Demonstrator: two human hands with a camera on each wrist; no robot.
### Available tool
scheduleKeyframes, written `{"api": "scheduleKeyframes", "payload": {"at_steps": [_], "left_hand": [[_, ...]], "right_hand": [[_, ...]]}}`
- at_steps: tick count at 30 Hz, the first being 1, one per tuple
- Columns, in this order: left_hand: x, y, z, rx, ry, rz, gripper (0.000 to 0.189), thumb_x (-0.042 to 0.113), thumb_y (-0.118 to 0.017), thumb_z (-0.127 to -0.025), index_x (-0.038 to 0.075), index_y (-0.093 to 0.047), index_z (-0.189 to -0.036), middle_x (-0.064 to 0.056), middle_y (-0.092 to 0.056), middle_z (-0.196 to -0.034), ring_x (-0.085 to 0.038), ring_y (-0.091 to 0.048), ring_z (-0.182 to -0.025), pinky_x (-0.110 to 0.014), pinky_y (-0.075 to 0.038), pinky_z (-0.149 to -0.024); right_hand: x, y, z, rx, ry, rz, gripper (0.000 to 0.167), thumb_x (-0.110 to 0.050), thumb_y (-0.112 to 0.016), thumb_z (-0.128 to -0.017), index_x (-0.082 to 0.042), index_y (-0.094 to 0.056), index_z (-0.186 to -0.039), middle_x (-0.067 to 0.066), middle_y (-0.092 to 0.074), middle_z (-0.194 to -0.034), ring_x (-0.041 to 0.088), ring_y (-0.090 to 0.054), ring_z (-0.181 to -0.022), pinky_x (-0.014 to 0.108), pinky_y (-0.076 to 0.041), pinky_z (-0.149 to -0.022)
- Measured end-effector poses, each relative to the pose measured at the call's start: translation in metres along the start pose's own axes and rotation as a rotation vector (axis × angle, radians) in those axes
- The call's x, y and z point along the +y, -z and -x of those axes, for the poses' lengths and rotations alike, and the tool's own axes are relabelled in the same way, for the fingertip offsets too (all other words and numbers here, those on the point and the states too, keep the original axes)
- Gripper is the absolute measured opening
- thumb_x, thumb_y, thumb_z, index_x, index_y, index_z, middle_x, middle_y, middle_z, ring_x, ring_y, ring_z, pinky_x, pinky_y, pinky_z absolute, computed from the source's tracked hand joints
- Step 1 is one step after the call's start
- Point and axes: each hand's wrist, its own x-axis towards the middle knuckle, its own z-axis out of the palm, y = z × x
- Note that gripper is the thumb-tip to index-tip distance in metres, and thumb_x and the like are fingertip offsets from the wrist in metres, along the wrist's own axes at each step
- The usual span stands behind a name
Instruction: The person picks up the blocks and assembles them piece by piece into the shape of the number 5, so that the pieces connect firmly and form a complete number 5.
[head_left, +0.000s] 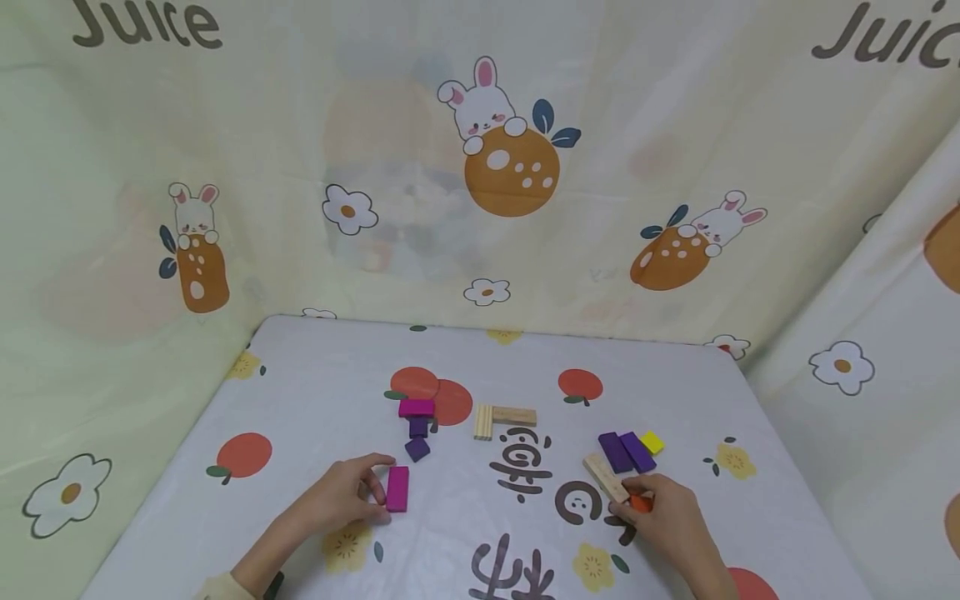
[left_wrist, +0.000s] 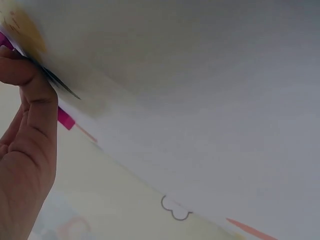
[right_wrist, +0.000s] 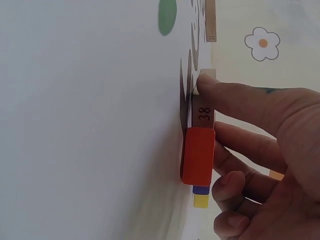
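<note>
While the head view shows the left hand (head_left: 341, 497) pinching a pink block (head_left: 397, 489) and the right hand (head_left: 670, 518) a wooden block (head_left: 604, 477) near purple blocks (head_left: 617, 453), work looks partway: a wooden pair (head_left: 514, 416) lies joined, these two not yet released. The left wrist view mostly hides that grip; the right shows thumb and finger pinching wood, a red-orange block (right_wrist: 199, 156) alongside.

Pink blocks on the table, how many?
2: one pink block right by the left hand, the other pink block farther back, behind two small purple blocks. Any fully covered by a hand wouldn't show.
</note>
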Motion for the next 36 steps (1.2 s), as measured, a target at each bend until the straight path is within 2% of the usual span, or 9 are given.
{"api": "scheduleKeyframes", "payload": {"at_steps": [4,10,19,26,36], "left_hand": [[-0.001,-0.002,-0.002,0.009,-0.021,-0.032,0.072,0.018,-0.094,-0.079,0.011,-0.062,-0.143,0.004,-0.066,-0.086,-0.015,-0.057,-0.075,-0.023,-0.047,-0.065],[-0.001,-0.003,0.000,0.027,-0.074,-0.087,0.069,0.019,-0.095,-0.078,0.010,-0.064,-0.139,0.006,-0.064,-0.085,-0.013,-0.054,-0.073,-0.022,-0.044,-0.065],[0.002,-0.004,-0.004,0.039,-0.023,-0.096,0.068,0.020,-0.094,-0.080,0.011,-0.064,-0.140,0.004,-0.065,-0.092,-0.013,-0.058,-0.082,-0.024,-0.050,-0.072],[0.004,-0.001,-0.006,0.043,-0.036,-0.061,0.071,0.016,-0.093,-0.080,0.009,-0.062,-0.144,0.003,-0.067,-0.096,-0.014,-0.059,-0.082,-0.024,-0.052,-0.069],[0.011,-0.004,-0.007,0.026,-0.063,-0.057,0.073,0.015,-0.092,-0.081,0.007,-0.061,-0.146,0.002,-0.067,-0.096,-0.014,-0.061,-0.080,-0.023,-0.051,-0.069]], "right_hand": [[0.001,0.000,-0.001,0.002,-0.006,-0.007,0.048,-0.032,-0.092,-0.083,-0.003,-0.077,-0.119,0.014,-0.075,-0.113,0.023,-0.057,-0.092,0.037,-0.050,-0.080],[0.001,0.000,-0.002,-0.008,-0.023,-0.030,0.048,-0.031,-0.092,-0.082,-0.002,-0.077,-0.118,0.012,-0.075,-0.108,0.023,-0.056,-0.091,0.033,-0.047,-0.076],[0.000,0.002,-0.003,-0.015,-0.043,-0.050,0.046,-0.030,-0.091,-0.083,-0.003,-0.078,-0.118,0.010,-0.073,-0.103,0.023,-0.055,-0.090,0.033,-0.043,-0.074],[0.003,0.001,-0.006,-0.012,-0.021,-0.051,0.044,-0.028,-0.092,-0.083,-0.004,-0.078,-0.117,0.004,-0.068,-0.090,0.020,-0.054,-0.083,0.032,-0.040,-0.070],[-0.003,0.000,-0.004,0.018,0.034,-0.037,0.039,-0.021,-0.090,-0.084,-0.005,-0.078,-0.118,0.006,-0.074,-0.100,0.019,-0.054,-0.082,0.027,-0.041,-0.065]]}}
